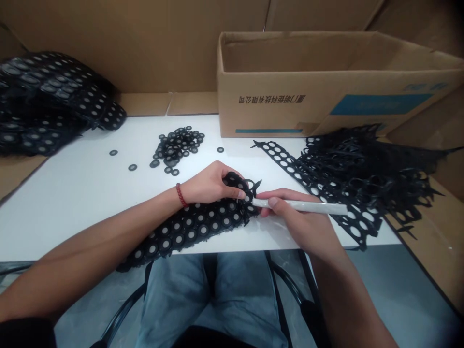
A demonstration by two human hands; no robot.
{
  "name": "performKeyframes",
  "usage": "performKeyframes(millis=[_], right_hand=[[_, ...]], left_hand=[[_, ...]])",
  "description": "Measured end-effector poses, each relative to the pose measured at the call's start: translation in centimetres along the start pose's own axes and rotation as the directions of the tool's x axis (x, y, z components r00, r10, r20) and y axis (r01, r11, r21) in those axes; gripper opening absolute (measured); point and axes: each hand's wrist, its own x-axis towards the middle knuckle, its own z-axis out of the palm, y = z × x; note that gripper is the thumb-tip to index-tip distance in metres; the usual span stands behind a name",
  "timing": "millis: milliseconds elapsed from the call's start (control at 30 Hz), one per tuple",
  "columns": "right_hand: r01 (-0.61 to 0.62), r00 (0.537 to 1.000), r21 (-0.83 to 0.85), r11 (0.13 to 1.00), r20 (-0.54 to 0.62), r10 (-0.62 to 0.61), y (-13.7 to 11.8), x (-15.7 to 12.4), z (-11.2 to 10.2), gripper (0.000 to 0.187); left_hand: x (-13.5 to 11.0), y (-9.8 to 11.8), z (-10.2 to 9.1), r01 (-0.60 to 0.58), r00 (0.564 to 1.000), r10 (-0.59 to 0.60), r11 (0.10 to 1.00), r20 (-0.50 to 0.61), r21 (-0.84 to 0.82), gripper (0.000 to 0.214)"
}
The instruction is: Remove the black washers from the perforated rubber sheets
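Note:
A black die-cut sheet full of small rings (192,227) lies across the white table's front edge. My left hand (212,186), with a red bead bracelet on the wrist, grips the sheet's far end with curled fingers. My right hand (297,220) is closed round a white stick (308,207), held like a pen. The stick's tip touches the sheet right beside my left fingertips. A small pile of loose black rings (177,147) lies on the table beyond my left hand.
An open cardboard box (326,77) stands at the back right. Emptied black sheets with punched holes (366,179) are heaped at the right. A stack of full ring sheets (47,101) sits at the far left. My knees and a chair frame show below the white table (72,193).

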Motion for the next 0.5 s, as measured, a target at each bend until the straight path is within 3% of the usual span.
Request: performKeyframes(millis=[100,167,267,433,500], right_hand=[[0.008,0.999,0.299,0.954,-0.053,0.008,0.9,0.1,-0.3,0.022],[0.045,0.986,0.354,0.934,-0.167,0.016,1.1,0.0,-0.4,0.029],[0.052,0.964,0.174,0.983,-0.264,-0.004,0.3,-0.2,0.0,0.037],[0.043,0.996,-0.181,0.982,-0.072,-0.057,-1.1,1.2,2.1,0.024],[0.036,0.990,-0.171,0.985,-0.130,-0.059,-1.0,2.3,2.6,0.018]], left_hand=[[-0.1,-0.1,-0.3,-0.011,1.000,0.011,1.000,0.001,-0.019,0.028],[-0.2,-0.2,-0.4,-0.009,1.000,0.008,0.999,-0.018,-0.037,0.029],[0.0,-0.1,-0.3,0.000,0.997,-0.004,0.999,-0.076,-0.052,0.031],[0.7,0.1,-0.4,-0.106,0.991,0.106,0.994,-0.085,0.011,0.032],[0.4,0.0,-1.0,-0.113,0.990,0.120,0.989,-0.072,0.101,0.039]])
